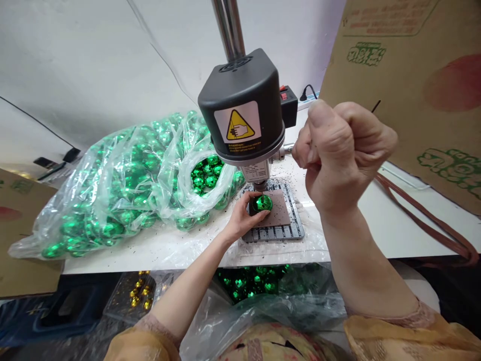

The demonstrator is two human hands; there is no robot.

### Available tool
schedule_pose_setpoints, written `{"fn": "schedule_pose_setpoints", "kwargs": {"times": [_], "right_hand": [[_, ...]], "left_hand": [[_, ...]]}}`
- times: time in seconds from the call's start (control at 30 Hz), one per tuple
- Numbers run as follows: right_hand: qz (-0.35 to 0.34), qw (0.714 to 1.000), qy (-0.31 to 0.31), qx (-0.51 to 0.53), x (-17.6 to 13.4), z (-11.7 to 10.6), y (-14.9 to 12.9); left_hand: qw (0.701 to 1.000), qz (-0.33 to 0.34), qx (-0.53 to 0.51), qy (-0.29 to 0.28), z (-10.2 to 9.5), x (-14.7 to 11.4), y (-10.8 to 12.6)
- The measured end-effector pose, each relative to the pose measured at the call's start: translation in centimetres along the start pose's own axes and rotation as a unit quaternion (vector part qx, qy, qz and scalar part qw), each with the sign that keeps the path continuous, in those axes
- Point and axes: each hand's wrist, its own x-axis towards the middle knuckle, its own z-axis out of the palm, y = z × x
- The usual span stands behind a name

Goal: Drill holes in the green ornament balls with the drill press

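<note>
Beneath the drill (242, 108), the left hand (241, 214) grips a green ball (265, 203) from nine o'clock, over the pad (281, 208) on the base (296, 228). At two o'clock of the ball, the right hand (341, 148) is curled into a fist beside the drill; whether it encloses anything cannot be told. A bag (171, 173) of green balls (209, 180) lies at ten o'clock on the table (124, 254), gold balls (140, 290) at eight, a carton (402, 118) at two.

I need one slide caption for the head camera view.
The left hand holds a green ball under the drill press; the right hand, closed, is raised alongside.
</note>
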Motion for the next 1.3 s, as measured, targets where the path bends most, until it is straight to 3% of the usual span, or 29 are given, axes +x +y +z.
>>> {"fn": "schedule_pose_setpoints", "kwargs": {"times": [0.27,0.47,0.67,0.93,1.13,1.3], "right_hand": [[-0.001,1.000,0.007,-0.002,0.2,0.2,0.1],[-0.038,0.999,0.005,0.035,-0.2,0.2,0.0],[-0.106,0.991,0.050,0.072,-1.4,0.5,0.3],[-0.119,0.989,0.075,0.056,-2.2,-0.1,1.1],[-0.164,0.984,0.013,0.074,-2.9,-1.2,2.0],[-0.198,0.976,0.009,0.087,-3.1,-1.3,2.4]], "left_hand": [[0.998,-0.002,-0.055,0.017,1.6,0.0,0.4],[0.999,-0.017,-0.038,0.032,1.7,-0.4,0.1],[0.998,-0.017,-0.047,0.022,1.7,-0.4,0.2],[0.999,-0.010,-0.040,0.028,1.6,-0.5,0.3],[0.999,-0.006,-0.022,0.027,1.5,-0.4,0.3],[0.999,-0.008,-0.021,0.027,1.6,-0.5,0.3]]}}
